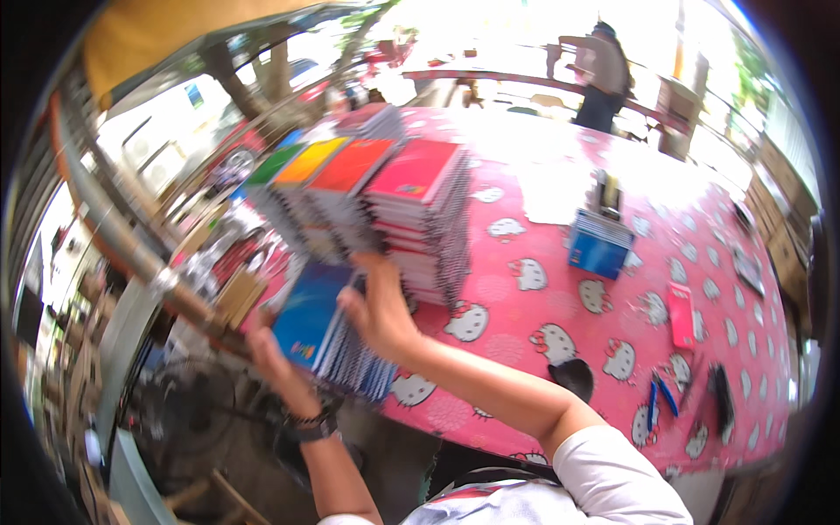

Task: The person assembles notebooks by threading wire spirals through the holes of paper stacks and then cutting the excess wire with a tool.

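A stack of blue spiral notebooks (pixel 308 317) stands at the table's near left edge, its wire bindings towards the right. My left hand (pixel 284 372) rests flat along the stack's left side, fingers stretched out. On the other side, my right hand (pixel 381 308) has its thumb and fingers spread beside the bound edge; whether it touches is blurred. Just beyond stand tall piles of spiral notebooks: pink (pixel 416 171), red (pixel 353 166), yellow (pixel 311 161) and green (pixel 275 164). A dark band circles my left wrist.
A pink patterned cloth covers the table (pixel 503 328). A small blue notebook stack (pixel 601 243) stands right of centre. Pliers with blue handles (pixel 663 398), a pink card (pixel 681 315) and a dark object (pixel 573 378) lie to the right. Farther off, a person (pixel 602 74) stands near another table.
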Action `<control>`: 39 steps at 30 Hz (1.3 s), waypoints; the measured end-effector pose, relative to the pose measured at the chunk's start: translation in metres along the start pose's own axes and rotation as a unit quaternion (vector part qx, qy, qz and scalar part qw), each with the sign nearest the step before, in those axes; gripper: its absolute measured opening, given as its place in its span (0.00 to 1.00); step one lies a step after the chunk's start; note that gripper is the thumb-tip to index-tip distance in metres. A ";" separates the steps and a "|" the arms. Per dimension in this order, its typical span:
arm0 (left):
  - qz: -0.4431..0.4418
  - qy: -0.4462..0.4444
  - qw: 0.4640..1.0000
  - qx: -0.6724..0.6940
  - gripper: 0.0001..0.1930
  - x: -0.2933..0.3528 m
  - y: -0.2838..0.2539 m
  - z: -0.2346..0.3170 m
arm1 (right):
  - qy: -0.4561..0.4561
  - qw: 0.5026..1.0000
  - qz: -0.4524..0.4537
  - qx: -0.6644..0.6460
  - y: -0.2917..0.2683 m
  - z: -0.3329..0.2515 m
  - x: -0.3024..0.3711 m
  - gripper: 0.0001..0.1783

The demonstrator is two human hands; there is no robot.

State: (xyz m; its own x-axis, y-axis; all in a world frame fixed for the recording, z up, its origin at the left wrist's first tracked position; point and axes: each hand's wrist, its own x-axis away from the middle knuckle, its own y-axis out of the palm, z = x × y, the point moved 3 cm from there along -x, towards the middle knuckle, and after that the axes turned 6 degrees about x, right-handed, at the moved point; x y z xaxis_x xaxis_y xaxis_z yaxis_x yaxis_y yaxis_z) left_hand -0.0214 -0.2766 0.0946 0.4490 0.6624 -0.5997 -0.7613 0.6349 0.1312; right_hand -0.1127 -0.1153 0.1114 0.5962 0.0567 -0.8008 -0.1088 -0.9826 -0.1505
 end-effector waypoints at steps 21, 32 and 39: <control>-0.249 0.293 0.921 0.064 0.18 0.153 0.153 0.124 | 0.304 0.851 0.195 0.382 -0.410 0.241 0.054 0.11; -0.541 0.163 0.824 -0.033 0.11 0.199 0.231 0.093 | 0.196 0.923 -0.097 0.318 -0.328 0.053 0.137 0.18; -0.510 0.077 0.857 -0.004 0.10 0.191 0.203 0.095 | 0.396 0.897 -0.034 0.194 -0.358 0.078 0.146 0.24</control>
State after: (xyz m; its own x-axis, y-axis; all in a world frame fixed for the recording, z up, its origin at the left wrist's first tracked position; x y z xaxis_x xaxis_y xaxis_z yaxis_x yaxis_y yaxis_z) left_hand -0.0455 0.0161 0.0819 0.8165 -0.2956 -0.4959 -0.0132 0.8492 -0.5280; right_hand -0.0490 0.2584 0.0031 0.9731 -0.1803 -0.1431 -0.2282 -0.8369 -0.4975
